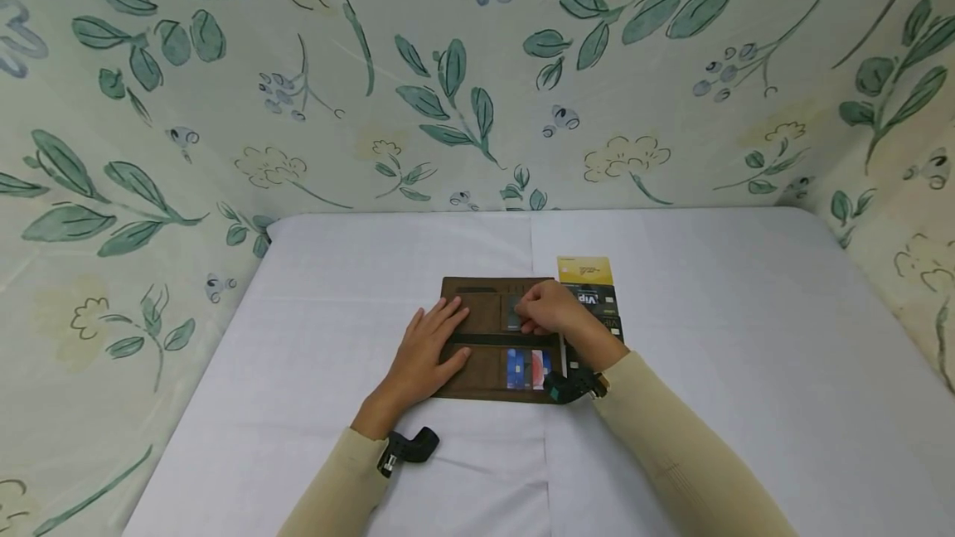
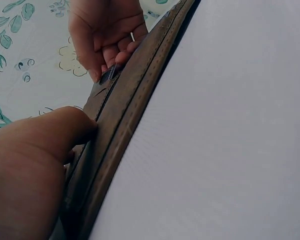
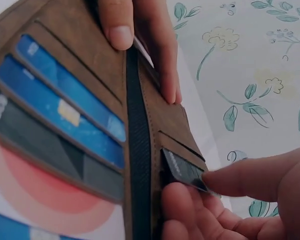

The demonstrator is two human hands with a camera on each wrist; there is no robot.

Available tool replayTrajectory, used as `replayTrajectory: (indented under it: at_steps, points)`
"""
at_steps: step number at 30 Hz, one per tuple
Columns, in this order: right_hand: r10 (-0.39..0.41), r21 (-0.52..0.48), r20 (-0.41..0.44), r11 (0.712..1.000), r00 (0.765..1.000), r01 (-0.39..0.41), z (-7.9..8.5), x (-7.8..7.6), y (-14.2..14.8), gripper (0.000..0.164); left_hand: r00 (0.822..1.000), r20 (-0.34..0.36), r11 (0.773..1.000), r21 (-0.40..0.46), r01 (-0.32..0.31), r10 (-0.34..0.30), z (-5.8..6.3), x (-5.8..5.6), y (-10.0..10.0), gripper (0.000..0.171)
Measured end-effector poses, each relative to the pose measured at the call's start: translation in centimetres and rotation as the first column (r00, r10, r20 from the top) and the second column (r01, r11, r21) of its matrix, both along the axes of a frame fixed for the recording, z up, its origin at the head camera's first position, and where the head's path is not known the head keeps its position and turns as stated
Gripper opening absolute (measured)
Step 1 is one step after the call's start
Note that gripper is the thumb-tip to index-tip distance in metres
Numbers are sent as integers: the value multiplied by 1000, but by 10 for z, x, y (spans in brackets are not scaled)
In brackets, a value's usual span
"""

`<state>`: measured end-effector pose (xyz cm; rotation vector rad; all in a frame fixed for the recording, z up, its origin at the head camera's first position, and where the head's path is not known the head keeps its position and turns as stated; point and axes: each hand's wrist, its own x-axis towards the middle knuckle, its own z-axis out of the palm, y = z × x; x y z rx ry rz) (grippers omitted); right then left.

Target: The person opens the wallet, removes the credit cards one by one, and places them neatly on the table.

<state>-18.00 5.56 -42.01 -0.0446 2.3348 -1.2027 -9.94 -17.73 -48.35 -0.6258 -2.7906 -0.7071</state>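
A brown leather wallet lies spread open on the white table. My left hand rests on its left side with the fingers extended, holding it against the table. At the upper half, my right hand pinches a black card between thumb and fingers. That card sits partly in a slot; in the right wrist view its outer end is between the fingertips. The facing half holds several cards in slots: blue cards, a dark grey card and a white card with red rings.
Beside the wallet's right edge lies a column of cards, with a yellow card at the top and a black VIP card below it. The right forearm partly covers this column. A floral cloth hangs behind the white table.
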Motion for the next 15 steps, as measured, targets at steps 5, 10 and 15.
replayTrajectory:
  at_steps: [5, 10, 15]
  points:
    - [-1, 12, -13, 1000, 1000, 1, -2, 1, 1, 23, 1000, -5, 1000, 2, 1, -1, -2, 0, -1, 58]
    - [6, 6, -45, 1000, 999, -6, -4, 1, 2, 22, 1000, -16, 1000, 4, 3, -3, -3, -1, -1, 59]
    - [34, -3, -43, 999, 998, -35, -5, 2, 3, 28, 1000, -23, 1000, 17, 7, -7, -4, -1, -1, 60]
